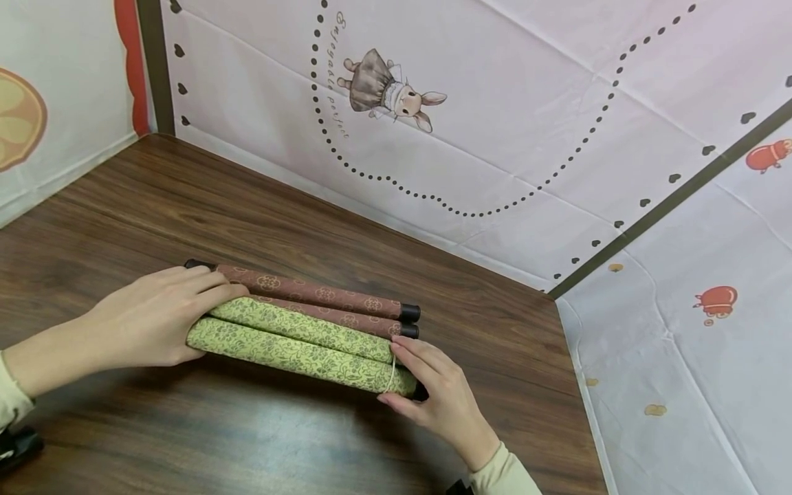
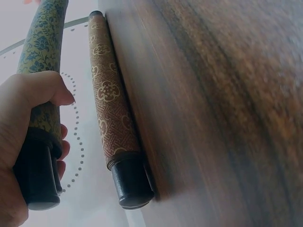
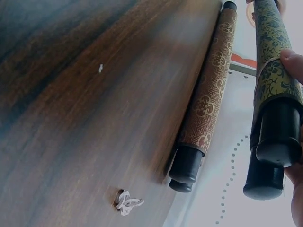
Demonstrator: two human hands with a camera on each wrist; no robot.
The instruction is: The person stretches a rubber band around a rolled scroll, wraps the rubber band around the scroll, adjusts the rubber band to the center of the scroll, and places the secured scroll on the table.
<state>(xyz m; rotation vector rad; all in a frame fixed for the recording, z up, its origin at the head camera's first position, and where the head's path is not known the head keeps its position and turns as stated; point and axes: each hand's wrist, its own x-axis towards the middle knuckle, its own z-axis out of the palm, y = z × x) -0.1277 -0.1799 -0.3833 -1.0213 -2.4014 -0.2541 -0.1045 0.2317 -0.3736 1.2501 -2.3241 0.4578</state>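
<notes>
A rolled scroll in yellow-green floral cloth (image 1: 291,349), made of two rolls side by side with black end knobs (image 3: 279,132), is held above the table. My left hand (image 1: 151,316) grips its left end, with the thumb across the cloth in the left wrist view. At the other end, my right hand (image 1: 445,392) pinches the scroll between thumb and fingers, beside a thin pale band (image 1: 392,371) round the rolls. Just behind lies a brown scroll with gold flower motifs (image 1: 328,294) and black knobs, partly hidden by the green scroll and my left hand.
On the dark wood table (image 1: 266,213), a small tangle of white bands (image 3: 126,203) lies near the brown scroll's end. A tiny white speck (image 3: 101,68) is on the wood. Printed cloth walls (image 1: 470,117) stand round the back and sides.
</notes>
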